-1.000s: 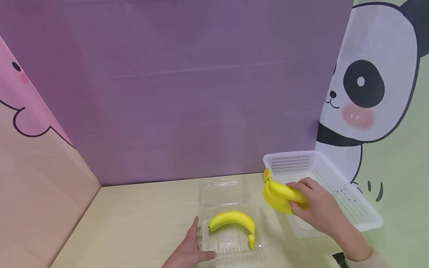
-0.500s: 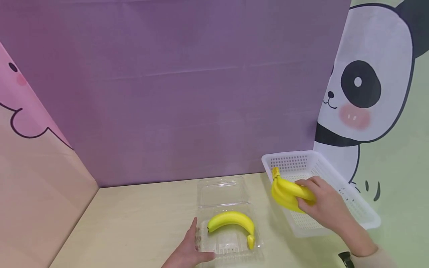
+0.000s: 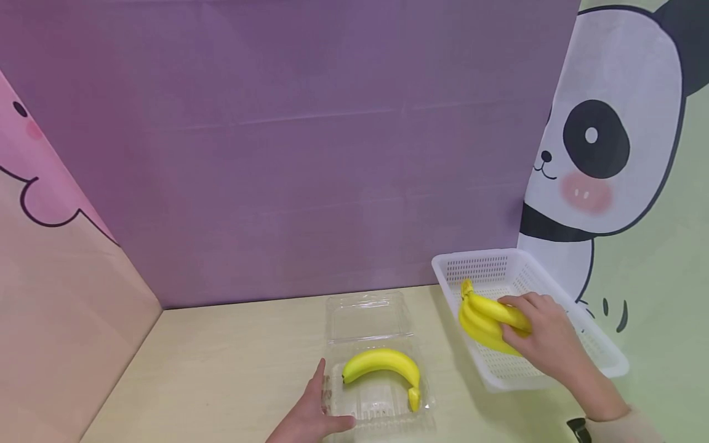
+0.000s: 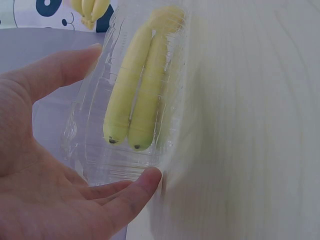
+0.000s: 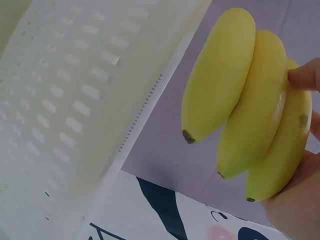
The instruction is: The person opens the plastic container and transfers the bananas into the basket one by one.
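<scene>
In my right hand (image 3: 545,332) I grip a bunch of yellow bananas (image 3: 484,323), raised over the white basket (image 3: 487,381). Its stem points away to the upper left; three banana tips (image 5: 232,172) show in the right wrist view. My left hand (image 3: 310,409) rests with spread fingers and thumb against the left end of a clear plastic clamshell box (image 3: 368,424). Inside the box lie yellow bananas (image 3: 382,360): one shows from above, while the left wrist view shows two bananas (image 4: 131,95) joined at the stem. The box's lid (image 3: 368,317) is folded back behind it.
The white perforated basket stands at the table's right, against the panda-printed wall (image 3: 659,258). A purple backdrop (image 3: 310,172) closes off the back of the pale wooden table (image 3: 221,369). Pink printed cloth (image 3: 61,295) runs along the left.
My right hand has carried the banana bunch to the right, from beside the basket's left rim to over its inside. The left hand and the clamshell box have stayed put.
</scene>
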The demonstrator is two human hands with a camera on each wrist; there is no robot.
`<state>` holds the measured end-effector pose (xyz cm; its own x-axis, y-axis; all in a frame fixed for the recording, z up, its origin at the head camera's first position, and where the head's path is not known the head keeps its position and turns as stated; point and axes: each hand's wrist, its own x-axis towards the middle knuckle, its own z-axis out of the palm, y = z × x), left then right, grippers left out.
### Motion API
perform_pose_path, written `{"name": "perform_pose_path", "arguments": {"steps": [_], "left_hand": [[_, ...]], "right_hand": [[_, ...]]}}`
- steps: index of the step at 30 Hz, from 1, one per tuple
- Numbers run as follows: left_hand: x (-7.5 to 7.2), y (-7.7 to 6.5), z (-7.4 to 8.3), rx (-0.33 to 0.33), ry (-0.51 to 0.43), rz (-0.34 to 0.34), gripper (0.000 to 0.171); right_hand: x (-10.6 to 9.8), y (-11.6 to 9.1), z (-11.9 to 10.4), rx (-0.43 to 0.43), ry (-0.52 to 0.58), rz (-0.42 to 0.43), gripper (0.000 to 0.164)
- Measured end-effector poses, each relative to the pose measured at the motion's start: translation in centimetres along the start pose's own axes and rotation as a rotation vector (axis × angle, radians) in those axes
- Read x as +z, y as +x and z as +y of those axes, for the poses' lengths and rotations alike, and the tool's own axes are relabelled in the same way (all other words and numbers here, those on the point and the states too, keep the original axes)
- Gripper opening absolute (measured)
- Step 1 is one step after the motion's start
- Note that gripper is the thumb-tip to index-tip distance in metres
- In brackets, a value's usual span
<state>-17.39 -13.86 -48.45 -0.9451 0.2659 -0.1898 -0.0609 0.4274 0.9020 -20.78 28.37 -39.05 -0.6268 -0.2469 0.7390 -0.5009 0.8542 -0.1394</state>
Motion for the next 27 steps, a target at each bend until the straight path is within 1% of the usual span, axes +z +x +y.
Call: {"name": "perform_pose_path", "arguments": {"steps": [11, 16, 20, 27], "left_hand": [[0.0, -0.1, -0.1, 0.016, 0.03, 0.009, 0.128], [0.0, -0.1, -0.2, 0.025, 0.023, 0.007, 0.128], [0.0, 0.0, -0.1, 0.02, 0.015, 0.006, 0.127], [0.0, 0.0, -0.1, 0.014, 0.019, 0.008, 0.128]], "right_hand": [[0.1, -0.5, 1.8, -0.001, -0.009, 0.016, 0.039], [0.0, -0.4, 2.2, 0.015, 0.003, 0.019, 0.037], [-0.1, -0.5, 2.6, 0.048, 0.003, 0.001, 0.037], [0.0, -0.7, 3.6, 0.134, -0.009, -0.069, 0.035]]}}
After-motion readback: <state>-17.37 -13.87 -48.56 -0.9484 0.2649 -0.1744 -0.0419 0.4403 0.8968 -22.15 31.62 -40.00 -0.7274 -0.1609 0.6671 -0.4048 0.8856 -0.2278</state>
